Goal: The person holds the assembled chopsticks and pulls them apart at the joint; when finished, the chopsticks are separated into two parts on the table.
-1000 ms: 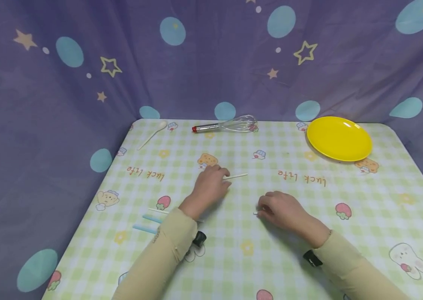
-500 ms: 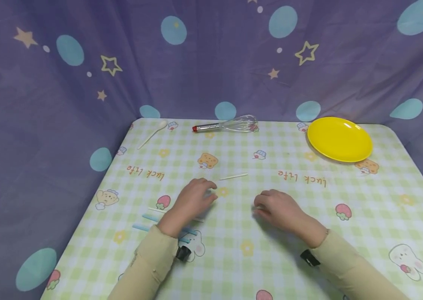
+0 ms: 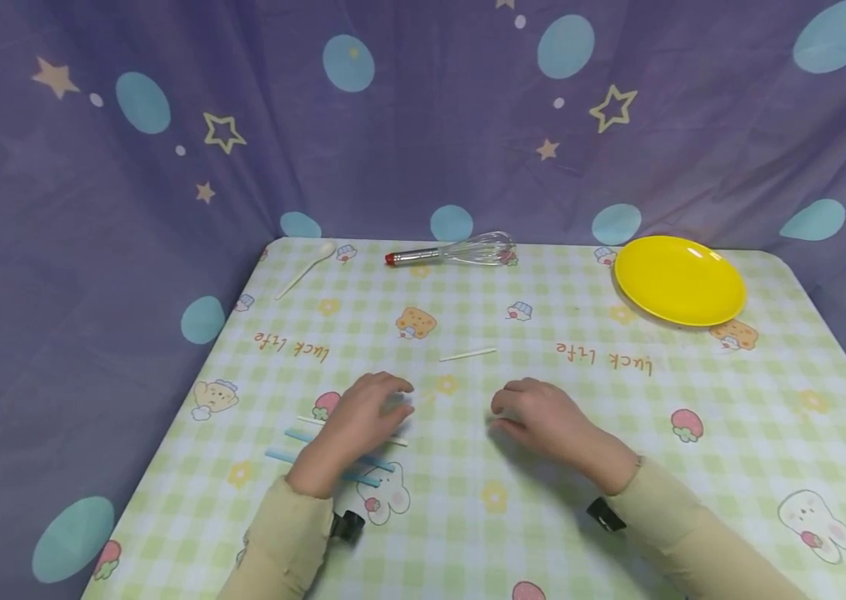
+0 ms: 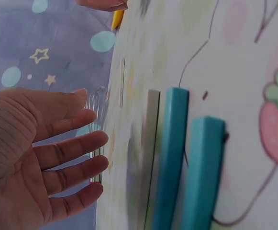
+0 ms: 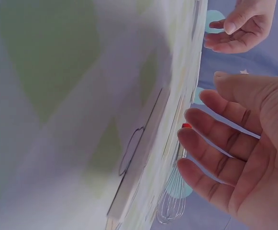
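My left hand (image 3: 362, 421) hovers with loosely bent fingers over a white stick (image 4: 150, 139) and two blue sticks (image 4: 174, 143), (image 4: 205, 163), which look like chopsticks lying side by side. Its palm (image 4: 14, 158) shows nothing held in the left wrist view. To the right, my right hand (image 3: 543, 421) is held just above the cloth, fingers relaxed and apart. In the right wrist view a pale stick (image 5: 139, 158) lies below that hand; the head view hides it. Another white stick (image 3: 468, 354) lies beyond and between the hands.
At the back of the checked tablecloth (image 3: 580, 525) lie a wire whisk (image 3: 453, 252) and a white spoon (image 3: 306, 269). A yellow plate (image 3: 681, 279) sits at the back right. A patterned curtain (image 3: 423, 125) stands behind the table.
My left hand has let go of the white stick in the middle and drawn back to the near left. My right hand has shifted slightly left, covering the small tip once visible beside it.
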Tool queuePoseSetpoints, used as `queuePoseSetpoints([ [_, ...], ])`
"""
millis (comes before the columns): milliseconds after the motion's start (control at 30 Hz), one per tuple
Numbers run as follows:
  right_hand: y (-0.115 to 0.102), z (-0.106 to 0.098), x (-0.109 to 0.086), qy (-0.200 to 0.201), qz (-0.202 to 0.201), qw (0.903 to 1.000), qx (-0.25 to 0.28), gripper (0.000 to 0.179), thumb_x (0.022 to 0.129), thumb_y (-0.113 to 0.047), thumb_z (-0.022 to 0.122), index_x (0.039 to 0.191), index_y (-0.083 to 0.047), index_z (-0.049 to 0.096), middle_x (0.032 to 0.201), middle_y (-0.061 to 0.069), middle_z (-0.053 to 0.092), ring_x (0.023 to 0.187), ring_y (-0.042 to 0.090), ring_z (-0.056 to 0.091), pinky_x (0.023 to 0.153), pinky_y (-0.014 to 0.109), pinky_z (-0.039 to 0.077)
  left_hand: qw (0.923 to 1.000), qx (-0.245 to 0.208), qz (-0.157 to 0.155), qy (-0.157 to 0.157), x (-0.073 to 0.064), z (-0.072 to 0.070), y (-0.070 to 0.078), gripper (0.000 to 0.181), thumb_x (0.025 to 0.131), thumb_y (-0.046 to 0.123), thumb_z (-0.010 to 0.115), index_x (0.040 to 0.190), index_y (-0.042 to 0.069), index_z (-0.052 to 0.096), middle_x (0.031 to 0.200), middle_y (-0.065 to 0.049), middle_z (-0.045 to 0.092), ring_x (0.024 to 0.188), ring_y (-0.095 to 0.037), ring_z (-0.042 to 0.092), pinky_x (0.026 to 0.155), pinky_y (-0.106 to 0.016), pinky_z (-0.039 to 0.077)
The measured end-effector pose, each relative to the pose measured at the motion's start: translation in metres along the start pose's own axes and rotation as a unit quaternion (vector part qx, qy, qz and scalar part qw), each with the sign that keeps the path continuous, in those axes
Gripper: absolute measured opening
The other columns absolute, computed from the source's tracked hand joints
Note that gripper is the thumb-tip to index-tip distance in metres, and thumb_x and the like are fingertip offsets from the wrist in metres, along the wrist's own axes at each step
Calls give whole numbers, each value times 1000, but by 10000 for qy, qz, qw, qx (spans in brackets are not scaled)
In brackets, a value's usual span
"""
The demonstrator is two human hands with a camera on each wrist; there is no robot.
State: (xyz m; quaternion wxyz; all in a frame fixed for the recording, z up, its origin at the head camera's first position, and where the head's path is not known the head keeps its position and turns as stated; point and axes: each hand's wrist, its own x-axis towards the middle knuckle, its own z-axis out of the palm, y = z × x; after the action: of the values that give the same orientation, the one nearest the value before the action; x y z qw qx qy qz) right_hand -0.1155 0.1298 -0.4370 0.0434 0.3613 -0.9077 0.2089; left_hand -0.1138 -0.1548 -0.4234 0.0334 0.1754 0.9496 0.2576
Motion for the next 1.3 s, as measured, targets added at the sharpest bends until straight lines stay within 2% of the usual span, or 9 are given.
queuePoseSetpoints([
  [300, -11, 2, 9, -142, -2, 9998, 162, 9, 84, -17, 77, 88, -14, 71, 87, -4, 65, 82, 16, 62, 76, 35, 50, 9997, -88, -222, -6, -13, -2, -11, 24, 90, 20, 71, 112, 10, 70, 115, -3, 66, 116, -27, 55, 99, -44, 42],
  [567, -19, 7, 19, -297, -127, 9988, 357, 6, 87, -16, 74, 91, -14, 71, 87, -3, 65, 81, 15, 61, 74, 35, 50, 9995, 73, 87, 301, -23, -2, -20, 20, 88, 14, 72, 107, 8, 71, 107, -6, 68, 104, -29, 60, 93, -45, 45],
  [667, -23, 10, 23, -309, -202, 9986, 389, 7, 86, -16, 75, 92, -13, 71, 89, -3, 65, 83, 15, 62, 75, 34, 51, 9993, 93, 84, 351, -26, -4, -23, 20, 88, 12, 72, 107, 8, 71, 107, -5, 69, 106, -30, 60, 94, -47, 43],
  [867, -34, 14, 30, -396, -410, 9973, 472, 9, 86, -13, 74, 95, -11, 72, 93, 0, 67, 87, 17, 63, 79, 35, 51, 9992, 155, -147, 336, -33, -10, -29, 22, 89, 1, 67, 109, 9, 71, 110, -7, 67, 109, -32, 59, 97, -50, 41],
  [1100, -44, 21, 33, -803, -376, 9942, 608, 17, 88, -13, 73, 104, -9, 71, 102, 1, 68, 95, 18, 64, 84, 34, 50, 9978, 282, -301, 511, -42, -14, -43, 27, 87, -7, 63, 107, 7, 73, 109, -10, 66, 103, -33, 59, 91, -49, 45],
  [1300, -52, 25, 38, -1052, -491, 9894, 869, 26, 88, -16, 72, 112, -5, 69, 108, 4, 69, 101, 18, 64, 89, 33, 49, 9970, 231, -458, 577, -48, -21, -53, 28, 84, -10, 63, 107, 3, 72, 116, -17, 64, 107, -38, 57, 93, -53, 43],
])
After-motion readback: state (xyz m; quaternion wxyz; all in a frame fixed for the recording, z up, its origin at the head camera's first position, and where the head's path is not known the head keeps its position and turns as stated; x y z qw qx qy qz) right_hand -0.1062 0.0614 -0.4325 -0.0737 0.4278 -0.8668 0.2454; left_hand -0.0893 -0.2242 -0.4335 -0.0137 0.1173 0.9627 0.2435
